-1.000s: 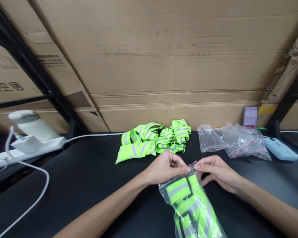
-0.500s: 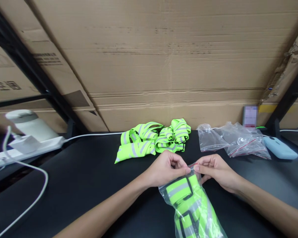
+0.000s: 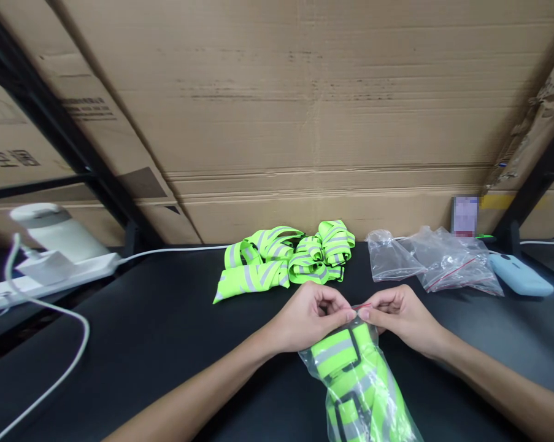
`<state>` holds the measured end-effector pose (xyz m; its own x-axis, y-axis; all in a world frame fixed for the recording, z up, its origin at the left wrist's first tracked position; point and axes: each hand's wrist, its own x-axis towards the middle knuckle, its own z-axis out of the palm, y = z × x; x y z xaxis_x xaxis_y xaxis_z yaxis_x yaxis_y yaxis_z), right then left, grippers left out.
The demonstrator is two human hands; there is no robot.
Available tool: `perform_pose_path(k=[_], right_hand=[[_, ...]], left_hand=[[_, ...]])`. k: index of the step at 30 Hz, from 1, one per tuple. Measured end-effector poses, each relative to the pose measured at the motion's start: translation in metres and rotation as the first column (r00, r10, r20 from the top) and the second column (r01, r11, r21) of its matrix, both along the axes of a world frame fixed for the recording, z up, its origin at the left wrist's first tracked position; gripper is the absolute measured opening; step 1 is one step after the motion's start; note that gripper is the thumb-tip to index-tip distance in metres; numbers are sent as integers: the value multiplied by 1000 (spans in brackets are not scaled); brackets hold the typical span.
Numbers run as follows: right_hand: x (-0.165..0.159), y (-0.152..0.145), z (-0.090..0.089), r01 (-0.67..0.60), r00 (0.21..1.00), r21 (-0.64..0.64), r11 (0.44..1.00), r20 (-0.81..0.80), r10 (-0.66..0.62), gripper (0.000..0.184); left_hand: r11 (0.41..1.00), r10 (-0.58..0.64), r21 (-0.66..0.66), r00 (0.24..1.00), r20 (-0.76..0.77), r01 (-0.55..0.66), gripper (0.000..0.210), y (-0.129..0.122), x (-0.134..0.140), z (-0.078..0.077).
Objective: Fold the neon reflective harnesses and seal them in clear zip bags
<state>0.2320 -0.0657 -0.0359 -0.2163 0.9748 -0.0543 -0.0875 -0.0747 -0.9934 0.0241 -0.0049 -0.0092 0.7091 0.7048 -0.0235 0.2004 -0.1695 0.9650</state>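
A clear zip-lock bag [image 3: 316, 366] with a red seal line lies on the black table in front of me. Inside it is a folded neon-green reflective strap [image 3: 364, 380] with grey stripes and black buckles. My left hand [image 3: 311, 316] pinches the bag's top edge between thumb and bent fingers. Right beside it, my right hand [image 3: 403, 319] pinches the same edge, the two thumb tips almost touching. The bag's lower end runs out of view at the bottom.
Several rolled green reflective straps [image 3: 267, 261] lie against the cardboard wall [image 3: 304, 123]. Empty clear bags [image 3: 446, 258] are at the right, beside a light blue case-like object [image 3: 520, 274]. On the left are a white bottle [image 3: 60, 230], a power strip [image 3: 92, 268] and a cable [image 3: 81, 319].
Both hands stay pinched at the bag's top. The right thumb has moved slightly left, closer to the left thumb, and the bag has shifted a little to the right.
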Motion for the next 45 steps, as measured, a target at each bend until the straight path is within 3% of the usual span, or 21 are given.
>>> perform_pose_path(k=[5,11,17,24,30,40,45], right_hand=[[0,0,-1,-3,999,97,995,43,-1,36],[-1,-1,-1,27,1000,31,999,10,-28,37],[-1,-2,-1,-12,1000,-51,999,-12,11,41],[-1,-2,3,-36,999,15,999,-13,36,38],[-1,-3,5,8,1000,53,999,26,-9,37],[2,0,2,53,999,-48,997,7,-53,41],[2,0,3,9,1000,-83,997,-26,-11,39]], left_hand=[[999,-40,-21,999,-3,40,27,6,-2,-1],[992,-77,-106,996,-43,72,29,11,-5,0],[992,-74,-105,997,-3,73,29,7,-4,1],[995,-34,-98,999,31,37,33,1,0,0],[993,-81,-86,997,-13,79,40,5,-2,0],[959,-281,12,950,-135,285,57,10,-9,5],[960,-278,-13,955,-106,278,56,3,-6,7]])
